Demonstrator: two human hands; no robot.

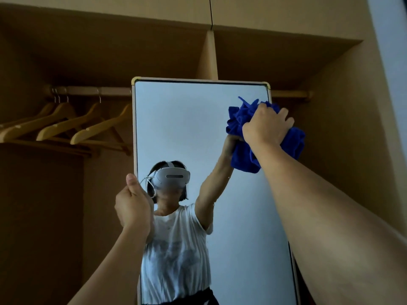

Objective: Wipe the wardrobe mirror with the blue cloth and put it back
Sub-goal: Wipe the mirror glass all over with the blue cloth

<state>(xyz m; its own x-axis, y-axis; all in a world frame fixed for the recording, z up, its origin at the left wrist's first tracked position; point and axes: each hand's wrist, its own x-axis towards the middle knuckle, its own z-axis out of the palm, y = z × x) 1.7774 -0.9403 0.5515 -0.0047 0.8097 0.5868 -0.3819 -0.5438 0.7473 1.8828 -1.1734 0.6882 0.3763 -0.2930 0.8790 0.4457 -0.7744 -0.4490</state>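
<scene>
A tall mirror [187,119] in a pale frame stands inside an open wooden wardrobe. My right hand [267,125] grips a bunched blue cloth [294,143] and presses it against the glass near the mirror's upper right edge. My left hand [133,203] holds the mirror's left frame edge at mid height, thumb up along the frame. The glass reflects a person in a white shirt and headset, with the raised arm and the cloth doubled in it.
Several wooden hangers [63,126] hang on a rail [88,91] to the left of the mirror. A vertical wardrobe divider [209,56] rises behind the mirror's top. The wardrobe's right side wall [343,119] stands close to the cloth.
</scene>
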